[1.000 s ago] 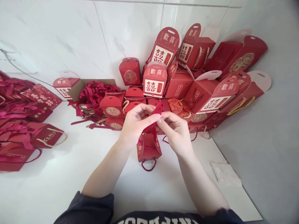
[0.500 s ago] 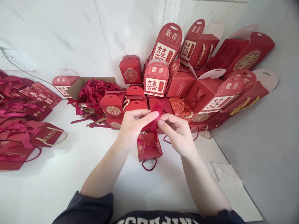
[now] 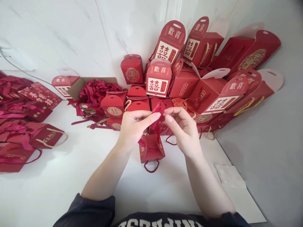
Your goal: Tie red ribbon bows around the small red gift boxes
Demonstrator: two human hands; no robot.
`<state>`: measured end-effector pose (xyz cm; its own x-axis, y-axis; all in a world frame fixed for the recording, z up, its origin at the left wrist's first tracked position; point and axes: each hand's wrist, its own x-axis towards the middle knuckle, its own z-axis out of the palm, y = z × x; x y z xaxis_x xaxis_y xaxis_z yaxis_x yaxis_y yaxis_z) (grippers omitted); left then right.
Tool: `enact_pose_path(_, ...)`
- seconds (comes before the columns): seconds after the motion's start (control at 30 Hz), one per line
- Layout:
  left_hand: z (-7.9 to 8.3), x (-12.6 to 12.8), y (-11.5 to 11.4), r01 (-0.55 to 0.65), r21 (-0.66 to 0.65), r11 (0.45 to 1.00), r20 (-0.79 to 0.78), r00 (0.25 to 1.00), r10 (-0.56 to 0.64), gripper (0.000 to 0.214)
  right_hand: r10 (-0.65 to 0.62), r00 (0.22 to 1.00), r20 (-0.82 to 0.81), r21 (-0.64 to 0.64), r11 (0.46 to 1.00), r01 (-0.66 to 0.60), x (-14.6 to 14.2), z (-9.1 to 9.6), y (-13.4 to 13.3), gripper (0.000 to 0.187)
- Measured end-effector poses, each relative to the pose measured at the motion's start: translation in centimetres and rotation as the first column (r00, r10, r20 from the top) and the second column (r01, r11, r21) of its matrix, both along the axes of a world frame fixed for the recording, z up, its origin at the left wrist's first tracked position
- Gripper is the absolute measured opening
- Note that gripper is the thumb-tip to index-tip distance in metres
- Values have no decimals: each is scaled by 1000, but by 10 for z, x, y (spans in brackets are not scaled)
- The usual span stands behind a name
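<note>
Between my hands is a dark red ribbon (image 3: 155, 125), raised above a small red gift box (image 3: 152, 150) on the white table. My left hand (image 3: 134, 127) pinches the ribbon between thumb and fingers. Close to the ribbon's upper right part, my right hand (image 3: 183, 130) has its fingers curled with the thumb slightly apart; its fingertips touch the ribbon's edge. The ribbon runs down to the box, whose curved flaps are folded over the top. A dark red cord handle loops from the box's near side onto the table.
Red boxes (image 3: 159, 82) with gold and white prints stand stacked behind my hands against the tiled wall. A cardboard box (image 3: 77, 90) of loose ribbons (image 3: 99, 93) is back left. Ribboned boxes (image 3: 47, 135) lie far left. White paper (image 3: 229, 176) rests at right by the grey wall.
My right hand has shifted slightly right, its thumb moving off the ribbon's middle and apart from the fingers. My left hand keeps its pinch, and the small box stays put.
</note>
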<state>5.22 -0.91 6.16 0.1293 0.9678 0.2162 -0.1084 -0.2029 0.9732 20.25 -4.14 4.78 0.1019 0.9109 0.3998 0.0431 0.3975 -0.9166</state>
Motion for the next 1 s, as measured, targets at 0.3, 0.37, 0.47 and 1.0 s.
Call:
enact_pose_path(0.3, 5, 0, -14, 51, 126, 991, -184, 983, -27, 6, -40, 997, 63, 93, 995, 34, 0, 11, -4, 15)
enact_pose_path(0.37, 6, 0, -16, 51, 149, 987, -205, 979, -20, 6, -35, 997, 72, 97, 995, 28, 1, 13, -6, 18)
enact_pose_path(0.47, 7, -2, -18, 68, 149, 986, -215, 976, -35, 9, -32, 997, 73, 98, 995, 25, 2, 13, -8, 22)
enact_pose_path(1.0, 4, 0, -17, 99, 154, 983, -253, 966, -58, 43, 102, 993, 59, 58, 993, -106, 5, 8, -8, 35)
